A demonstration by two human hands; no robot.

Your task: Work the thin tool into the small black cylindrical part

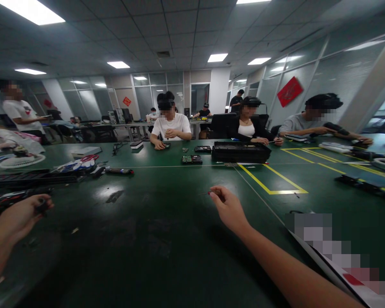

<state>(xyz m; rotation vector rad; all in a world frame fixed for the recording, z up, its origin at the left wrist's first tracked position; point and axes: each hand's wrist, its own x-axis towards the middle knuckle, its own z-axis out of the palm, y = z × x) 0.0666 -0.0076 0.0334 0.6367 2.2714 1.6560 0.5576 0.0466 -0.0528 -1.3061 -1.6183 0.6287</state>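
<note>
My left hand (17, 218) is at the left edge, above the green table, its fingers closed around a small black part (41, 206). What that part is I cannot make out. Near the middle of the table, my right hand (229, 207) grips what looks like a small screwdriver (217, 192); its thin shaft points left and a bit of red shows at the fingers. Dark cables and black parts (9, 197) lie just behind my left hand. Beyond my right hand stands a long black housing (240, 152), with a green circuit board (191, 159) beside it.
A black cylindrical tool (118, 171) lies left of centre, near red cable (90, 158) and black strips (35, 177). Yellow tape (288, 192) marks the table on the right. A pixelated sheet (340, 265) is at the lower right. Several people work across the table.
</note>
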